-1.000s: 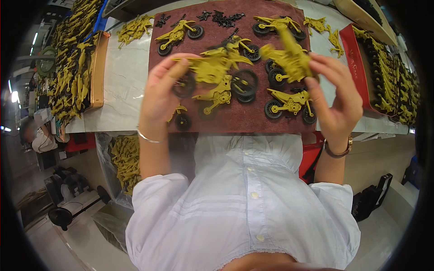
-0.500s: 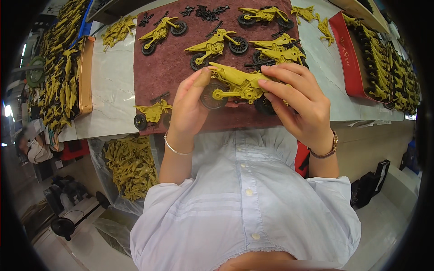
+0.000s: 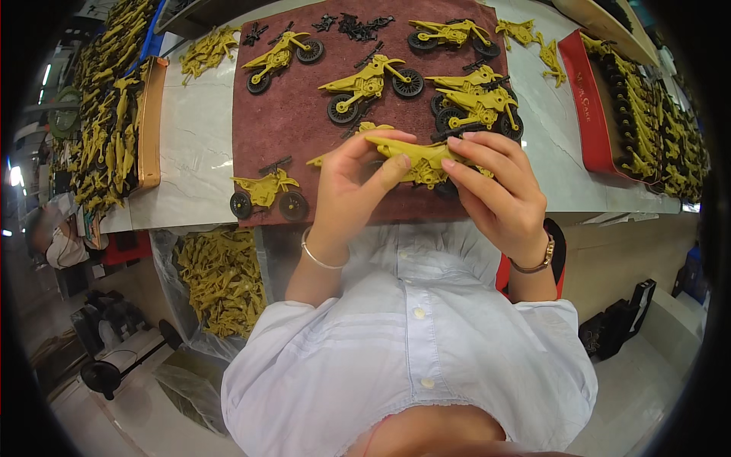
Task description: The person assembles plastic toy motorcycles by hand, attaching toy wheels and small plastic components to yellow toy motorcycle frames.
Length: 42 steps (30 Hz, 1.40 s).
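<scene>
A yellow toy motorcycle (image 3: 423,157) is held above the front part of a maroon cloth (image 3: 301,141). My left hand (image 3: 358,179) is closed on its tail end, the thumb pressed against the yellow side and covering the rear part. My right hand (image 3: 499,183) pinches the front end near the black handlebar, with fingertips on the yellow body. Much of the lower half and the wheels are hidden by my hands. Just behind it, another yellow part (image 3: 373,128) shows partly on the cloth.
More toy motorcycles (image 3: 365,84) stand or lie on the cloth, with small black parts (image 3: 364,29) at the back. Yellow body pieces (image 3: 207,55) lie on the marble-look table (image 3: 190,145). Filled boxes flank it, including a red box (image 3: 586,107). A bag of yellow parts (image 3: 221,282) sits below.
My left hand has shifted right along the toy motorcycle, its thumb now over the yellow side, and the rear wheel is hidden. The toy looks more turned, and the whole view has shifted slightly.
</scene>
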Motion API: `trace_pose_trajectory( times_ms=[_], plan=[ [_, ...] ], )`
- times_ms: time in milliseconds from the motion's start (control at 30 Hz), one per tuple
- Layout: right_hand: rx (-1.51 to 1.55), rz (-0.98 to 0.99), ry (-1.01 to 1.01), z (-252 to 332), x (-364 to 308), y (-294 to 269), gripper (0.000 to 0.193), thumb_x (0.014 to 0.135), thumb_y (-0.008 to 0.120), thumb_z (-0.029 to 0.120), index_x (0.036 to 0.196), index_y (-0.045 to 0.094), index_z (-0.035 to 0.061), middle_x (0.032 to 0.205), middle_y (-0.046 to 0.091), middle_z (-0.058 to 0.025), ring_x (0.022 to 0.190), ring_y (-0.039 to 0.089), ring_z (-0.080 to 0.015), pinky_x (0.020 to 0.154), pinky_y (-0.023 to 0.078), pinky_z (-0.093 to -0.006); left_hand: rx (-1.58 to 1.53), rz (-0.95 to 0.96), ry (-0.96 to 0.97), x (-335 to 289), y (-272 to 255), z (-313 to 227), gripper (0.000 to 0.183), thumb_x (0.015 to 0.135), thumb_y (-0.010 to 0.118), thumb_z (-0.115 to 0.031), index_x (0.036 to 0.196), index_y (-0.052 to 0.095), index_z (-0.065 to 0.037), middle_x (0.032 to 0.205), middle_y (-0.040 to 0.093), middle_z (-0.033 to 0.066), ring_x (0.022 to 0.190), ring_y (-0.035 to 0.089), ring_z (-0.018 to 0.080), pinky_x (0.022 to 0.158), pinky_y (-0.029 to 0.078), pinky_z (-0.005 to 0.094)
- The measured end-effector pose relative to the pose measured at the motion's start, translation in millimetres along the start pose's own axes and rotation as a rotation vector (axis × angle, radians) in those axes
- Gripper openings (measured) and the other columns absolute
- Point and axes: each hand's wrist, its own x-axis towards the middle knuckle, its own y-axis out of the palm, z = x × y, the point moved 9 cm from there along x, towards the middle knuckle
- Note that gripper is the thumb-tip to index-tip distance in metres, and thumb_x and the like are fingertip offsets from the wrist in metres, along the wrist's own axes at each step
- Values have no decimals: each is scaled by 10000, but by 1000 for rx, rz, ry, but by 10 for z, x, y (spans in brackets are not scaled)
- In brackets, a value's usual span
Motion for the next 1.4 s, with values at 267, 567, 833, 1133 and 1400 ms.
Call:
trace_pose_trajectory(
  times_ms=[267, 567, 833, 1133, 1400],
  plan=[
    [577, -304, 413, -468, -306, -71, 631, 636, 784, 104, 1170, 461, 4, 1147, 473, -96, 1017, 494, -174, 811, 437, -292, 37, 95, 30, -45, 169, -32, 258, 838, 570, -30, 1082, 530, 43, 1003, 593, 90, 942, 565, 132, 796, 494, 253],
    [892, 17, 682, -633, -480, 293, 326, 752, 691, 21, 1036, 547, -51, 942, 601, -72, 885, 566, -132, 801, 457, -258, 128, 138, 96, -12, 197, 96, 303, 818, 612, -47, 1091, 518, 44, 1035, 576, 99, 957, 563, 143, 804, 489, 263],
    [1356, -465, 840, -721, -533, 458, 358, 789, 639, -13, 1116, 499, -52, 1077, 577, -106, 946, 567, -147, 853, 436, -270, -355, 68, -3, -42, 250, 351, 324, 760, 644, 59, 1067, 542, 64, 1081, 534, 114, 983, 557, 188, 862, 474, 312],
    [1308, -294, 906, -705, -560, 451, 381, 747, 650, -52, 1099, 503, -53, 1027, 579, -106, 901, 580, -144, 768, 489, -267, 40, 7, 110, -67, 191, 161, 69, 777, 622, 27, 821, 600, 75, 929, 575, 63, 828, 544, 106, 748, 432, 230],
    [1267, -316, 913, -687, -632, 507, 414, 752, 655, -45, 1127, 480, -52, 1048, 569, -116, 920, 578, -152, 777, 495, -274, 172, -42, 185, -51, 124, 93, 68, 774, 642, 4, 799, 609, 58, 892, 587, 98, 825, 561, 148, 740, 436, 256]
  ],
)
